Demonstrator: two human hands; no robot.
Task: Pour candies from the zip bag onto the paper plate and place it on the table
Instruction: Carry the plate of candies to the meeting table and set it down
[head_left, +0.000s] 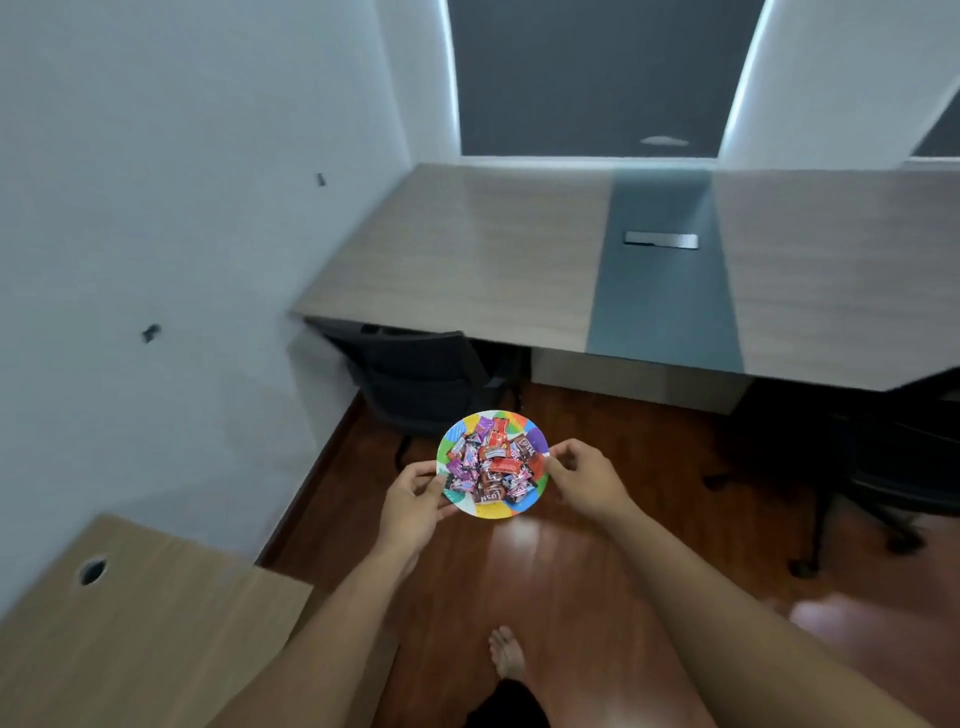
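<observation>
A colourful paper plate (535, 433) is held in the air over the wooden floor, piled with several wrapped candies (491, 462) in pink, red and brown. My left hand (415, 501) grips the plate's left rim with the thumb on top. My right hand (584, 475) pinches the right rim. The long table (467, 249) with a wood-grain top stands ahead, beyond the plate. No zip bag is in view.
A grey strip with a metal cable cover (661, 240) runs down the table's middle. A black office chair (426, 384) is tucked under its near edge, another (893, 467) stands at right. A small desk (140, 623) with a cable hole is at lower left. My bare foot (506, 657) is on the floor.
</observation>
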